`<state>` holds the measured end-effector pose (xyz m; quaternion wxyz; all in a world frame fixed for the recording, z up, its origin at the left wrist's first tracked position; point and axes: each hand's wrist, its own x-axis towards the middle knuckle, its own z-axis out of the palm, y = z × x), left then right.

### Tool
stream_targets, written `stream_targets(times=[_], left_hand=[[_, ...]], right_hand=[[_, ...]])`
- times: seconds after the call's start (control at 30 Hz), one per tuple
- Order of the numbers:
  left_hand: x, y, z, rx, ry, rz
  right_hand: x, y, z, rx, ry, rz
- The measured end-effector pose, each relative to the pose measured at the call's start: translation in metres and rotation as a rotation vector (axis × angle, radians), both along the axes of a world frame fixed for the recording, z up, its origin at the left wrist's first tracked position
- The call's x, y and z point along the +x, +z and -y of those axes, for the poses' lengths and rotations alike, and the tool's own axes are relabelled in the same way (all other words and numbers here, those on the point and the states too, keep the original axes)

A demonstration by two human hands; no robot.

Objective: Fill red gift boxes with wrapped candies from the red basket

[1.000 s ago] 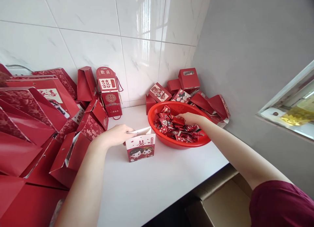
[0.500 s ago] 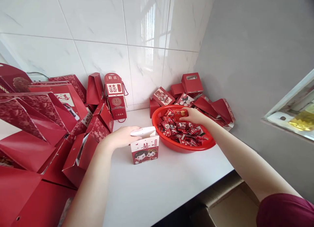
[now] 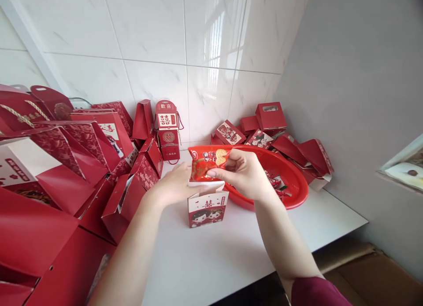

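Note:
A small red and white gift box (image 3: 207, 209) with a cartoon couple printed on it stands open on the white counter (image 3: 231, 248). My left hand (image 3: 175, 185) grips its top flap from the left side. My right hand (image 3: 243, 174) pinches a red snack packet (image 3: 206, 163) and holds it just above the box's opening. Behind my right hand sits a red plastic basket (image 3: 292, 189) with wrapped red candies in it.
Many red gift bags (image 3: 66, 165) lie piled along the left side and back wall. More small red boxes (image 3: 271, 121) are heaped in the corner behind the basket. A cardboard carton (image 3: 370, 275) stands below the counter's right edge.
My right hand has left the basket with a red snack packet and brought it leftward over the open box. The left hand has stayed on the box flap.

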<state>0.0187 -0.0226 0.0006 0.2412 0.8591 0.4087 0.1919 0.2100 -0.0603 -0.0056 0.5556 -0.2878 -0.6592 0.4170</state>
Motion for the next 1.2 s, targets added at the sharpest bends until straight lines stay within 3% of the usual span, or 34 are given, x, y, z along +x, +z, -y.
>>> stream_targets(times=[0.17,0.37,0.57,0.93,1.2], left_hand=[[-0.017,0.008,-0.009,0.078,0.129,0.548],[-0.009,0.007,-0.007,0.081,0.102,0.647],[0.000,0.004,-0.012,-0.078,0.050,0.884],[0.012,-0.004,-0.015,-0.123,-0.021,0.947],[0.011,-0.005,-0.014,-0.073,0.052,0.862]], right_hand=[[-0.019,0.001,-0.030,0.005,-0.012,-0.207],[-0.039,-0.016,-0.048,-0.049,-0.032,-0.282],[-0.043,-0.021,-0.046,-0.048,0.169,-0.142],[-0.051,-0.026,-0.045,0.072,0.135,-0.230],[-0.053,-0.032,-0.046,0.064,0.023,-0.277]])
